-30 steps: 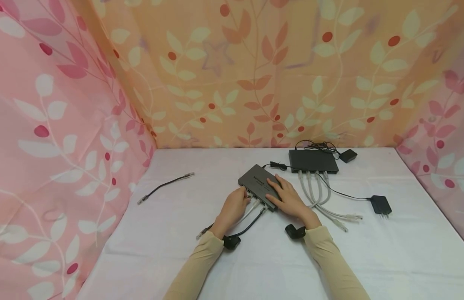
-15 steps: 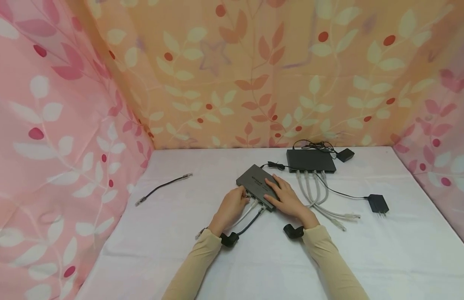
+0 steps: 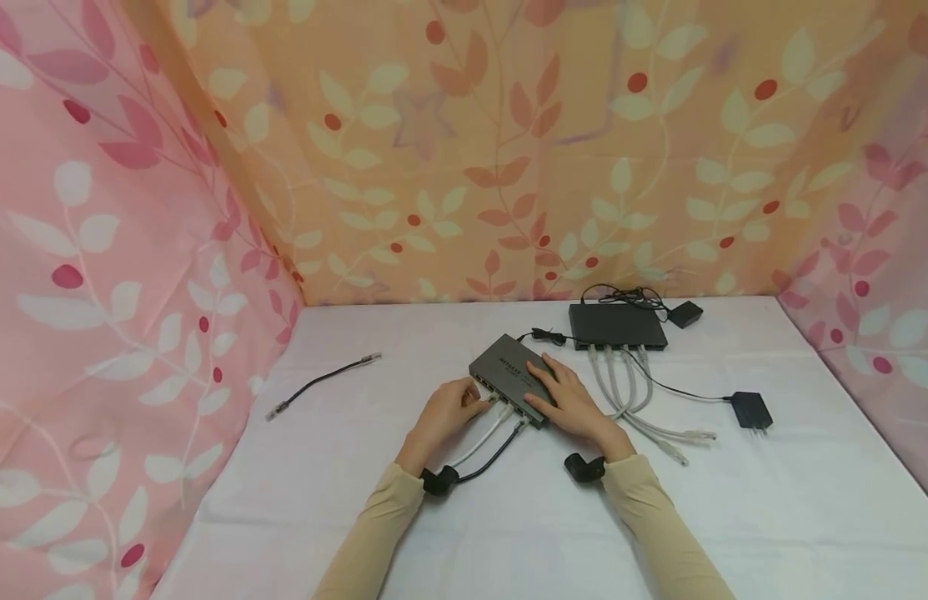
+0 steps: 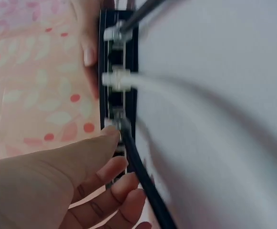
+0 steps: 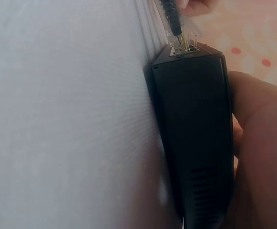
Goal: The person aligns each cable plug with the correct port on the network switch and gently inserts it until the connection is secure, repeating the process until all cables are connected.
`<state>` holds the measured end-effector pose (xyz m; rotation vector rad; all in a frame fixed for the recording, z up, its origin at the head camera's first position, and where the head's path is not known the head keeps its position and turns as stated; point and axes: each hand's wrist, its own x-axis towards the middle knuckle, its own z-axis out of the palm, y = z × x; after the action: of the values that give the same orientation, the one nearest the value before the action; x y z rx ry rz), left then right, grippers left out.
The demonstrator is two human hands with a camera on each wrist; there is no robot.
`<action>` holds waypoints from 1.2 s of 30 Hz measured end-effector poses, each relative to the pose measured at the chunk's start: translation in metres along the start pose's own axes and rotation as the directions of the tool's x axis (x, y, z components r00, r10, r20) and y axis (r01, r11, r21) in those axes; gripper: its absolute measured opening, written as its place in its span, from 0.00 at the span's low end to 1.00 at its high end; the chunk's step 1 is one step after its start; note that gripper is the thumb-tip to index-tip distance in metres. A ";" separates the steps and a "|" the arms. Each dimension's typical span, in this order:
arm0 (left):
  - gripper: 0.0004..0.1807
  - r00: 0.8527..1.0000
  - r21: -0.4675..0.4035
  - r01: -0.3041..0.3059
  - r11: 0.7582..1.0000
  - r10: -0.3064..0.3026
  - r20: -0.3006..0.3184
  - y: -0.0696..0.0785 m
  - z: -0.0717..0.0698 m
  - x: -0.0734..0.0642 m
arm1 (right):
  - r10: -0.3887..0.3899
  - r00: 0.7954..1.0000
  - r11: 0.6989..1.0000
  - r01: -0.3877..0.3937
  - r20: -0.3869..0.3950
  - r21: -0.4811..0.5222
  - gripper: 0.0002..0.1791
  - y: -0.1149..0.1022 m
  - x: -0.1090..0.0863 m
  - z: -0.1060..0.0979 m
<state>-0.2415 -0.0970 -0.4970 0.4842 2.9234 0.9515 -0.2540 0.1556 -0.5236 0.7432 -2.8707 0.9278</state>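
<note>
A grey NETGEAR network switch (image 3: 504,362) lies at an angle on the white table. Spread over its top, my right hand (image 3: 572,402) steadies it with straight fingers. At its port side is my left hand (image 3: 443,415). In the left wrist view, the thumb touches the plug of a short black network cable (image 4: 145,183); the other fingers are loosely bent and apart from that plug. A white network cable (image 3: 482,435) and another black network cable (image 3: 494,461) are plugged into the same row of ports. One plug seated in its port (image 5: 181,45) shows in the right wrist view.
Behind on the right stands a black network box (image 3: 617,325) with several grey cables (image 3: 621,392) plugged in. Two power adapters, one at the back (image 3: 684,314) and one with prongs (image 3: 751,410), lie nearby. A loose short black cable (image 3: 321,380) lies on the left.
My left hand has drawn back slightly from the ports and its fingers have loosened around the black cable's plug. The right hand stays on the switch.
</note>
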 end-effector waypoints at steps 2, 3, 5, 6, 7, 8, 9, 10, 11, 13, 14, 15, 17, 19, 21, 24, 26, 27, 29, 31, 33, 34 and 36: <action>0.09 1.000 -0.006 0.004 1.000 -0.004 -0.013 -0.004 -0.005 -0.002 | 0.002 1.000 1.000 -0.002 -0.001 0.004 0.35 0.000 -0.001 0.000; 0.09 1.000 -0.009 0.011 1.000 -0.011 -0.018 -0.007 -0.008 -0.004 | 0.004 1.000 1.000 -0.004 -0.002 0.003 0.35 0.000 -0.001 0.000; 0.08 0.999 -0.015 0.020 1.000 -0.020 -0.032 -0.013 -0.013 -0.006 | 0.004 1.000 1.000 -0.004 -0.001 0.003 0.35 -0.001 -0.001 0.000; 0.07 0.999 -0.019 0.029 0.999 -0.030 -0.037 -0.016 -0.015 -0.007 | 0.004 1.000 1.000 -0.004 -0.001 0.003 0.36 -0.001 -0.001 0.000; 0.07 0.998 -0.021 0.036 0.999 -0.037 -0.040 -0.018 -0.018 -0.008 | 0.004 1.000 1.000 -0.004 -0.001 0.002 0.36 -0.001 -0.001 0.001; 0.07 0.998 -0.016 0.046 0.999 -0.047 -0.045 -0.021 -0.021 -0.009 | 0.004 1.000 1.000 -0.004 -0.001 0.003 0.36 -0.001 -0.001 0.001; 0.07 0.997 -0.015 0.057 0.998 -0.058 -0.051 -0.024 -0.024 -0.010 | 0.003 1.000 1.000 -0.003 -0.001 0.003 0.36 -0.002 -0.002 0.001; 0.07 0.996 -0.010 0.063 0.998 -0.064 -0.059 -0.027 -0.026 -0.011 | 0.002 1.000 1.000 -0.002 0.000 0.004 0.36 -0.002 -0.002 0.001; 0.07 0.995 -0.006 0.076 0.997 -0.076 -0.065 -0.029 -0.029 -0.012 | 0.000 1.000 1.000 0.000 -0.001 0.003 0.36 -0.002 -0.002 0.001; 0.07 0.993 0.007 0.089 0.996 -0.088 -0.081 -0.036 -0.033 -0.012 | 0.000 1.000 1.000 0.000 0.000 0.005 0.35 -0.001 -0.002 0.001; 0.07 0.991 0.004 0.101 0.995 -0.100 -0.088 -0.039 -0.036 -0.013 | 0.001 1.000 1.000 -0.001 0.000 0.005 0.35 -0.001 -0.002 0.001; 0.07 0.990 0.002 0.105 0.995 -0.104 -0.096 -0.042 -0.039 -0.013 | -0.002 1.000 1.000 0.002 -0.003 0.003 0.35 -0.001 -0.002 0.001; 0.07 0.989 -0.005 0.109 0.994 -0.109 -0.105 -0.049 -0.043 -0.013 | 0.001 1.000 1.000 -0.001 -0.003 0.002 0.35 0.000 -0.002 0.002; 0.07 0.988 -0.020 0.104 0.994 -0.106 -0.116 -0.057 -0.047 -0.013 | 0.000 1.000 1.000 0.000 -0.005 0.001 0.35 0.000 -0.002 0.002; 0.07 0.987 -0.025 0.095 0.995 -0.097 -0.129 -0.066 -0.051 -0.013 | -0.003 1.000 1.000 0.003 -0.008 0.003 0.35 -0.001 -0.002 0.001; 0.06 0.984 0.000 0.074 0.997 -0.073 -0.166 -0.075 -0.057 -0.014 | 0.000 1.000 1.000 0.000 -0.007 0.013 0.35 -0.003 -0.002 0.000; 0.06 0.980 0.019 0.082 0.996 -0.077 -0.183 -0.080 -0.061 -0.014 | 0.003 1.000 1.000 -0.003 -0.005 0.017 0.35 -0.003 -0.003 -0.001; 0.06 0.978 0.027 0.093 0.995 -0.086 -0.191 -0.082 -0.063 -0.013 | 0.004 1.000 1.000 -0.004 -0.005 0.016 0.35 -0.004 -0.003 -0.001; 0.06 0.973 0.027 0.133 0.991 -0.126 -0.192 -0.087 -0.067 -0.011 | 0.005 1.000 1.000 -0.005 -0.006 0.017 0.35 -0.004 -0.003 -0.001; 0.06 0.968 0.039 0.157 0.987 -0.146 -0.202 -0.093 -0.071 -0.010 | 0.005 1.000 1.000 -0.005 -0.006 0.011 0.35 -0.004 -0.003 -0.001; 0.06 0.964 0.053 0.169 0.984 -0.154 -0.215 -0.097 -0.074 -0.009 | 0.006 1.000 1.000 -0.006 -0.005 0.008 0.35 -0.004 -0.003 -0.001; 0.06 0.963 0.060 0.169 0.984 -0.152 -0.223 -0.099 -0.076 -0.008 | 0.006 1.000 1.000 -0.006 -0.005 0.009 0.35 -0.004 -0.003 -0.001; 0.06 0.960 0.088 0.159 0.983 -0.133 -0.247 -0.103 -0.078 -0.007 | 0.007 1.000 1.000 -0.007 -0.004 0.011 0.35 -0.003 -0.003 -0.001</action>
<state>-0.2735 -0.2226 -0.4937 0.1607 3.1835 0.8965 -0.2498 0.1550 -0.5214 0.7321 -2.8693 0.9452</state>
